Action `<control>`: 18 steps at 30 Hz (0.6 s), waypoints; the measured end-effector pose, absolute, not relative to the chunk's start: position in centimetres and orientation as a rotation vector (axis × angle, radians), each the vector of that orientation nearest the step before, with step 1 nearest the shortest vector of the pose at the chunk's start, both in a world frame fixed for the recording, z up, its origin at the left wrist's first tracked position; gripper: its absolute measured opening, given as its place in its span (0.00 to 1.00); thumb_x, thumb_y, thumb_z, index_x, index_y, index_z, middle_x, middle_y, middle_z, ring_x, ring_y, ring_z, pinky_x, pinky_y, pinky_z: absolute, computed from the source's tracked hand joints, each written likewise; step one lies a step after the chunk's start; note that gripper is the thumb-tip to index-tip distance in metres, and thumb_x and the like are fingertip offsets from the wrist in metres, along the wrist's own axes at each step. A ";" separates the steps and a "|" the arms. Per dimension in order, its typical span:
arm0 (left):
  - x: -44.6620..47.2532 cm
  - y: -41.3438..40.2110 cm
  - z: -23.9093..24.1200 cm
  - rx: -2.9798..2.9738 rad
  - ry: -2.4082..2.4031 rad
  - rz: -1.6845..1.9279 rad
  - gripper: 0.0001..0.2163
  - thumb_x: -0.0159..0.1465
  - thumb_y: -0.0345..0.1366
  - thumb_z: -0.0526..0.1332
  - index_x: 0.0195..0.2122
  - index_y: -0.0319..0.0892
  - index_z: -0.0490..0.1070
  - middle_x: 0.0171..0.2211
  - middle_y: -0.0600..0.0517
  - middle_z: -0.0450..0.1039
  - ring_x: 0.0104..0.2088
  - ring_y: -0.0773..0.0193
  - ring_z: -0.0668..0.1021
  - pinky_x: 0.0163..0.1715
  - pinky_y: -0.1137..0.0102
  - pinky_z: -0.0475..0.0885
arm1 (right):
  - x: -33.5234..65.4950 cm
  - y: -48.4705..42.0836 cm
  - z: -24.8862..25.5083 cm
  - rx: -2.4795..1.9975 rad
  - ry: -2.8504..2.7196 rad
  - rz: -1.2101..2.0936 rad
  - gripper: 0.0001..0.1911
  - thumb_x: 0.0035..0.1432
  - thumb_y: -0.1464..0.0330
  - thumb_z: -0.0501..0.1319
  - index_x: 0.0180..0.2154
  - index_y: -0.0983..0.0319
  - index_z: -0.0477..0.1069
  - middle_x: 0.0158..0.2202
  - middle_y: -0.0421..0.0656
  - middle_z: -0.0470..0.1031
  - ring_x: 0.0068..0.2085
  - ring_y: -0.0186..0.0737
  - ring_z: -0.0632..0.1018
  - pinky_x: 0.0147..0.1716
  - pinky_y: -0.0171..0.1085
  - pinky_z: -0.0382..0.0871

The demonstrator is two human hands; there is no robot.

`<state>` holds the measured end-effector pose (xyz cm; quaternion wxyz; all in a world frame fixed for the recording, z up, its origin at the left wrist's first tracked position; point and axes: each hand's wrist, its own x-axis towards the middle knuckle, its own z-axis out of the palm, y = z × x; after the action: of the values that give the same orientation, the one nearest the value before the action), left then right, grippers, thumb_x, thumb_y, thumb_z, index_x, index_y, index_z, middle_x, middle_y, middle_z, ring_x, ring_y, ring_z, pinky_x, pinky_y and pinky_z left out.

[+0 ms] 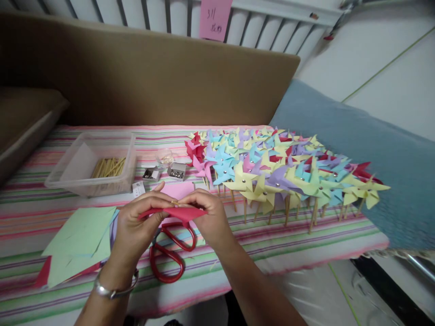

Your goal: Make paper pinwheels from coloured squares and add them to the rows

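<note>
Red paper (pixel 185 214) bridges our left grip (pixel 134 222) and our right grip (pixel 212 217); we pinch it with both, the left at one end, the right at the other. Left of our left grip we have green sheets (pixel 79 231), overlapping in a loose pile. Beyond and left of that grip sits a clear tub (pixel 61 181) holding sticks (pixel 108 167). Two small boxes (pixel 182 168) of metal bits (pixel 176 174) lie just beyond that same grip. Red scissors (pixel 172 255) lie nearer us, between both grips. Pinwheels (pixel 280 177) stand crowded right of and beyond our right grip.
</note>
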<state>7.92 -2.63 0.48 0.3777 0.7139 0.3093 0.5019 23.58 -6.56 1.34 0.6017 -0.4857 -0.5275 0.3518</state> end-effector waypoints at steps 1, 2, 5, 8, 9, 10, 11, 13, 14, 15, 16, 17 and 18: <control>7.9 -2.6 0.5 1.828 0.788 1.286 0.04 0.56 0.30 0.64 0.29 0.47 0.77 0.30 0.54 0.79 0.33 0.61 0.79 0.56 0.52 0.64 | 23.6 -6.6 1.3 -1.123 -1.219 0.813 0.07 0.45 0.78 0.66 0.25 0.59 0.78 0.24 0.38 0.74 0.28 0.34 0.74 0.27 0.33 0.67; 7.9 -2.7 0.5 1.831 0.787 1.290 0.05 0.56 0.29 0.64 0.29 0.47 0.77 0.30 0.54 0.79 0.34 0.61 0.79 0.56 0.53 0.64 | 23.5 -6.6 1.3 -1.122 -1.216 0.811 0.07 0.45 0.78 0.66 0.25 0.59 0.78 0.24 0.38 0.74 0.28 0.34 0.74 0.27 0.32 0.67; 8.0 -2.8 0.5 1.834 0.797 1.310 0.05 0.56 0.28 0.64 0.29 0.47 0.77 0.31 0.54 0.79 0.34 0.62 0.79 0.56 0.54 0.63 | 23.5 -6.6 1.3 -1.116 -1.215 0.806 0.08 0.45 0.78 0.66 0.25 0.59 0.78 0.24 0.38 0.74 0.28 0.34 0.74 0.27 0.33 0.67; 8.0 -2.8 0.4 1.833 0.800 1.330 0.06 0.56 0.28 0.64 0.29 0.47 0.77 0.31 0.54 0.79 0.33 0.62 0.79 0.56 0.54 0.64 | 23.5 -6.6 1.3 -1.130 -1.226 0.802 0.10 0.45 0.79 0.65 0.25 0.59 0.78 0.25 0.38 0.74 0.29 0.35 0.75 0.28 0.33 0.68; 8.0 -2.9 0.4 1.832 0.796 1.334 0.06 0.56 0.27 0.64 0.29 0.47 0.77 0.31 0.54 0.79 0.33 0.62 0.79 0.56 0.54 0.64 | 23.5 -6.5 1.3 -1.138 -1.234 0.798 0.11 0.45 0.80 0.65 0.25 0.58 0.78 0.25 0.37 0.74 0.29 0.35 0.75 0.28 0.34 0.68; 8.0 -2.9 0.4 1.829 0.794 1.335 0.06 0.56 0.27 0.64 0.29 0.47 0.77 0.31 0.54 0.79 0.33 0.62 0.79 0.56 0.54 0.64 | 23.5 -6.5 1.3 -1.143 -1.241 0.793 0.11 0.44 0.80 0.64 0.25 0.58 0.77 0.25 0.37 0.74 0.29 0.35 0.75 0.29 0.33 0.68; 8.0 -2.9 0.4 1.825 0.793 1.334 0.06 0.56 0.27 0.64 0.29 0.47 0.77 0.31 0.54 0.78 0.33 0.62 0.79 0.57 0.54 0.63 | 23.6 -6.5 1.3 -1.144 -1.248 0.787 0.11 0.44 0.81 0.64 0.25 0.58 0.77 0.25 0.37 0.74 0.29 0.35 0.75 0.28 0.33 0.68; 8.0 -2.9 0.4 1.821 0.792 1.330 0.06 0.56 0.28 0.64 0.29 0.46 0.76 0.31 0.54 0.78 0.33 0.62 0.79 0.57 0.53 0.63 | 23.6 -6.5 1.2 -1.141 -1.251 0.779 0.12 0.44 0.81 0.64 0.25 0.58 0.77 0.24 0.37 0.74 0.29 0.35 0.74 0.28 0.33 0.67; 8.0 -2.9 0.4 1.821 0.792 1.328 0.06 0.57 0.28 0.63 0.29 0.46 0.76 0.31 0.54 0.78 0.33 0.62 0.79 0.57 0.53 0.63 | 23.6 -6.5 1.2 -1.141 -1.251 0.777 0.12 0.44 0.81 0.64 0.25 0.59 0.77 0.24 0.37 0.74 0.29 0.34 0.74 0.28 0.33 0.67; 8.0 -2.9 0.4 1.820 0.796 1.327 0.05 0.57 0.28 0.63 0.29 0.46 0.76 0.31 0.54 0.78 0.33 0.62 0.79 0.57 0.53 0.63 | 23.6 -6.5 1.1 -1.143 -1.250 0.776 0.12 0.44 0.81 0.64 0.25 0.59 0.77 0.24 0.37 0.74 0.29 0.34 0.74 0.28 0.33 0.67; 8.0 -2.9 0.4 1.819 0.802 1.327 0.05 0.57 0.28 0.63 0.29 0.46 0.76 0.31 0.54 0.78 0.33 0.62 0.79 0.57 0.53 0.63 | 23.6 -6.5 1.1 -1.146 -1.248 0.776 0.12 0.44 0.81 0.64 0.25 0.58 0.77 0.24 0.37 0.74 0.29 0.34 0.74 0.28 0.33 0.67; 8.0 -2.9 0.4 1.817 0.809 1.330 0.05 0.57 0.29 0.63 0.28 0.46 0.76 0.31 0.54 0.78 0.33 0.62 0.79 0.57 0.53 0.63 | 23.6 -6.5 1.1 -1.148 -1.248 0.776 0.11 0.45 0.81 0.64 0.25 0.58 0.77 0.25 0.37 0.74 0.29 0.35 0.74 0.29 0.33 0.68; 8.0 -2.9 0.4 1.814 0.819 1.330 0.04 0.57 0.29 0.64 0.28 0.46 0.76 0.31 0.54 0.78 0.33 0.62 0.79 0.57 0.53 0.63 | 23.5 -6.5 1.1 -1.151 -1.249 0.775 0.11 0.45 0.81 0.64 0.25 0.58 0.77 0.25 0.37 0.74 0.29 0.35 0.75 0.29 0.33 0.68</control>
<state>8.05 -2.87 0.42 0.3652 0.7055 0.3186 0.5170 23.54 -6.54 1.15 0.5951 -0.4954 -0.5378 0.3336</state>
